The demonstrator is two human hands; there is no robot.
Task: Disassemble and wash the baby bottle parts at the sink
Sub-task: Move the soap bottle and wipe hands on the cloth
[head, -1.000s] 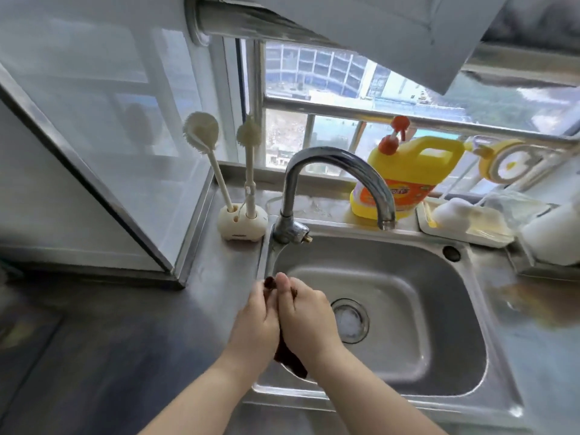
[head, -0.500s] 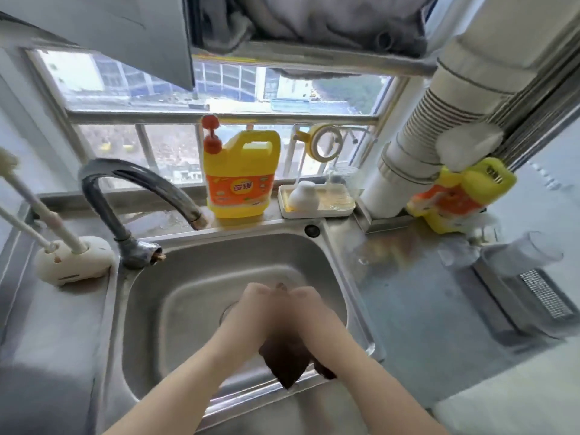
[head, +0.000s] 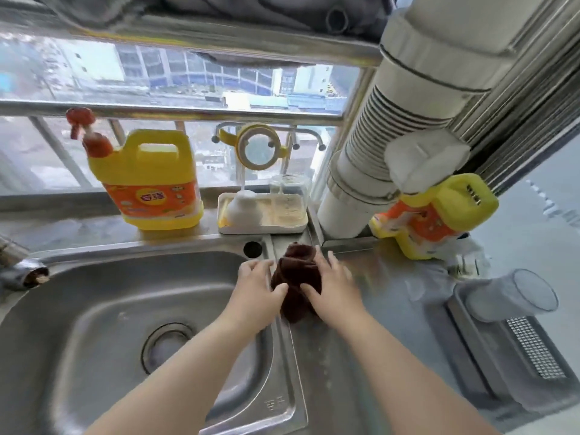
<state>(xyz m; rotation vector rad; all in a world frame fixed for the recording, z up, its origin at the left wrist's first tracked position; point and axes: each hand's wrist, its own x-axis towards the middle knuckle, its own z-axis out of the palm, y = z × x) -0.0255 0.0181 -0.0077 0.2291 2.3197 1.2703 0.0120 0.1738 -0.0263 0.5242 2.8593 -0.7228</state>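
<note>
Two hands in view, both bare; left hand [head: 255, 288] and right hand [head: 332, 287] flank one dark brown cloth [head: 296, 277] that lies bunched on the counter [head: 376, 324], on the strip just right of the sink's right rim; each grip is loosely spread, fingertips pressed against the cloth's sides, thumbs meeting over its near part; neither hand wraps fully round it.

One steel sink [head: 94, 309], one drain [head: 168, 346] near its middle; one faucet [head: 22, 268], cut off at the left frame edge, only its base showing.

Along the back edge of the counter: two yellow detergent jugs; one upright with a red pump [head: 147, 180] behind the sink's back rim; one tipped over [head: 436, 215] at the back right, beside a wide white pipe [head: 376, 171]; between them one white drying tray [head: 263, 215].

Bottle parts on that tray: one white nipple-like piece [head: 243, 205] at its left; one clear bottle body [head: 288, 191] at its right, faint and hard to outline; one yellow handled ring [head: 257, 147] hung on the rack above.

One clear cup [head: 514, 293] lies on its side on a metal rack at the right edge of the counter; its contents cannot be told. Motion blur softens the hands and small items.
</note>
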